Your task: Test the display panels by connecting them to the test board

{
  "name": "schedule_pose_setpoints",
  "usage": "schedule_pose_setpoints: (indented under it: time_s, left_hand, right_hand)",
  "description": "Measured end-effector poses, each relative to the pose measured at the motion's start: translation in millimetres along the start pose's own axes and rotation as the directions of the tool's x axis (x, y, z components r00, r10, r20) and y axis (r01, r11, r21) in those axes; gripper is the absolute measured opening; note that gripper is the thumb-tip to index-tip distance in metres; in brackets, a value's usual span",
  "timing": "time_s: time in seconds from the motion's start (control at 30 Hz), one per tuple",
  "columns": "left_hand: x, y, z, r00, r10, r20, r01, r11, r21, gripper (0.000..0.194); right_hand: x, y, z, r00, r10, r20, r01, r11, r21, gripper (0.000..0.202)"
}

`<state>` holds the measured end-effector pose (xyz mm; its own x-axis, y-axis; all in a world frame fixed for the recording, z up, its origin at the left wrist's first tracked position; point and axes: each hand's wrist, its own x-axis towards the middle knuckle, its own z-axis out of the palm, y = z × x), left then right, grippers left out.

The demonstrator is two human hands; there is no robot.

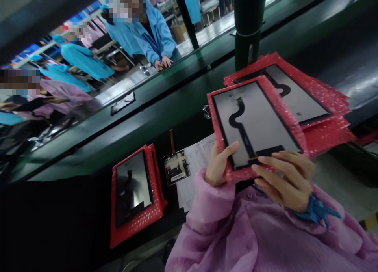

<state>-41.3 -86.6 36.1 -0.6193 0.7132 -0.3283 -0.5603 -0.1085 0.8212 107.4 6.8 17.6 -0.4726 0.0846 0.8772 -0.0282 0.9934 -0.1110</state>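
Observation:
In front of my chest is a display panel (265, 118) with a grey back and a black curved ribbon cable (236, 116), lying on a red bubble-wrap sheet or bag (217, 124). My left hand (220, 163) grips its lower left corner, thumb on top of the panel. Along the lower edge, my right hand (286, 177) is closed on the panel and wrap, its fingertips near the cable's end. Just beyond, a stack of red bubble-wrap pieces (333, 90) carries another panel (301, 92). My palms and the panel's underside are hidden.
At left, a second red-wrapped stack (158, 193) bears a panel (134, 185). Between lie a printed sheet (193, 161) and a small clear-framed part with a ribbon (176, 167). A dark post (249, 27) rises behind. Co-workers in blue and pink sit across the bench (177, 82).

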Motion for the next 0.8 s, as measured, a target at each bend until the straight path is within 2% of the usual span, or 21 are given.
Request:
schedule_pose_setpoints:
  time_s: [0.1,0.17,0.2,0.23,0.27,0.33,0.4,0.43,0.47,0.5,0.57,0.63,0.67,0.73,0.77,0.8]
  left_hand:
    - [-28,1,-47.5,0.973,-0.018,-0.229,0.026,0.999,0.032,0.050]
    - [-43,-4,-82.7,0.943,-0.050,-0.328,0.065,0.997,0.036,0.050]
    - [-48,-8,-98.5,0.931,-0.061,-0.359,0.078,0.996,0.033,0.050]
    - [-52,-14,-112.1,0.921,-0.079,-0.382,0.095,0.995,0.021,0.051]
    - [-54,-19,-122.9,0.912,-0.097,-0.398,0.106,0.994,0.002,0.052]
    - [-55,-31,-136.4,0.902,-0.135,-0.410,0.130,0.991,-0.040,0.055]
    - [-53,-42,-141.8,0.899,-0.165,-0.406,0.153,0.986,-0.064,0.058]
    - [-51,-46,-142.8,0.897,-0.173,-0.407,0.162,0.985,-0.061,0.059]
    - [-49,-49,-143.3,0.896,-0.174,-0.409,0.169,0.984,-0.048,0.058]
    - [-47,-51,-143.6,0.896,-0.163,-0.413,0.168,0.986,-0.025,0.058]
    - [-43,-55,-144.1,0.907,-0.079,-0.413,0.124,0.989,0.081,0.059]
    - [-40,-60,-144.4,0.896,0.121,-0.427,0.021,0.950,0.312,0.065]
    - [-39,-64,-144.3,0.866,0.249,-0.433,-0.026,0.888,0.459,0.068]
    - [-39,-73,-143.1,0.774,0.486,-0.407,-0.045,0.683,0.729,0.069]
    - [-39,-78,-142.2,0.732,0.571,-0.372,-0.026,0.569,0.822,0.066]
    - [-40,-83,-141.3,0.708,0.627,-0.325,-0.007,0.466,0.885,0.061]
  right_hand:
    - [-7,-2,-14,0.985,0.171,0.028,-0.171,0.985,-0.008,0.019]
    - [-16,-6,-12,0.933,0.317,0.168,-0.335,0.938,0.092,0.029]
    - [-22,-9,-7,0.887,0.378,0.265,-0.427,0.890,0.160,0.034]
    - [-28,-12,-1,0.824,0.431,0.369,-0.528,0.820,0.220,0.040]
    - [-35,-15,8,0.741,0.478,0.472,-0.634,0.730,0.256,0.045]
    - [-45,-17,27,0.535,0.548,0.643,-0.825,0.504,0.256,0.052]
    - [-52,-16,44,0.336,0.565,0.754,-0.938,0.270,0.216,0.055]
    - [-54,-13,51,0.273,0.560,0.782,-0.962,0.185,0.203,0.056]
    - [-56,-11,57,0.240,0.557,0.795,-0.971,0.130,0.202,0.057]
    - [-57,-7,62,0.228,0.555,0.800,-0.973,0.104,0.206,0.058]
    - [-60,-1,71,0.241,0.559,0.793,-0.970,0.110,0.217,0.059]
    - [-64,3,78,0.267,0.573,0.775,-0.964,0.150,0.221,0.056]
    - [-67,4,81,0.281,0.583,0.762,-0.960,0.173,0.222,0.054]
    - [-71,3,86,0.319,0.615,0.721,-0.947,0.233,0.221,0.049]
    - [-72,2,87,0.345,0.625,0.700,-0.937,0.276,0.216,0.047]
    - [-73,0,87,0.380,0.624,0.683,-0.920,0.334,0.206,0.044]
